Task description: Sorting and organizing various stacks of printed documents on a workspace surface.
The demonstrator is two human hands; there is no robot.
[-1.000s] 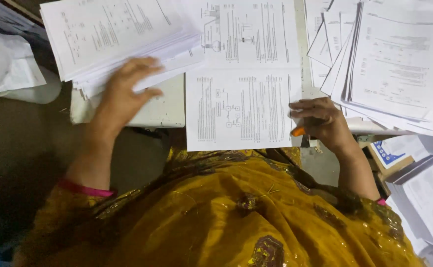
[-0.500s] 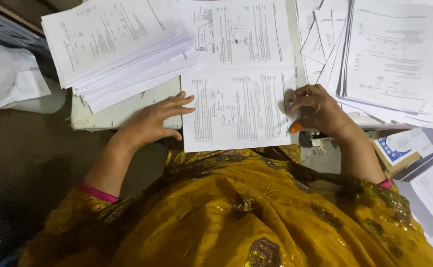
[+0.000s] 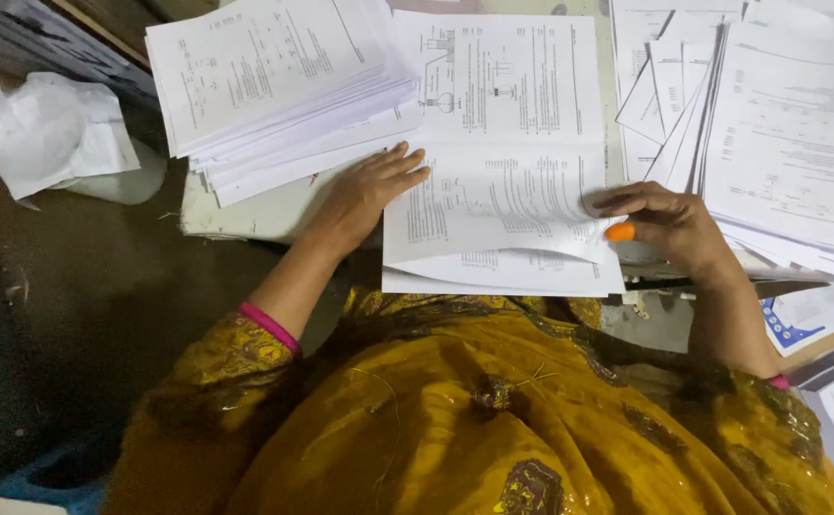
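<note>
A printed white sheet lies on top of a small pile of papers in front of me, its near edge curling up off the page beneath. My left hand rests flat with fingers spread on the sheet's left edge. My right hand pinches the sheet's right edge; an orange rubber cap covers one fingertip. Another printed page lies just beyond.
A thick stack of printed papers sits at the back left, a fanned pile of sheets at the right. Crumpled white paper lies on the dark floor at left. My yellow patterned garment fills the foreground.
My left hand came off the left stack and settled on the centre sheet's left edge. My right hand slid to the sheet's right edge and lifted it, so the sheet now curls up.
</note>
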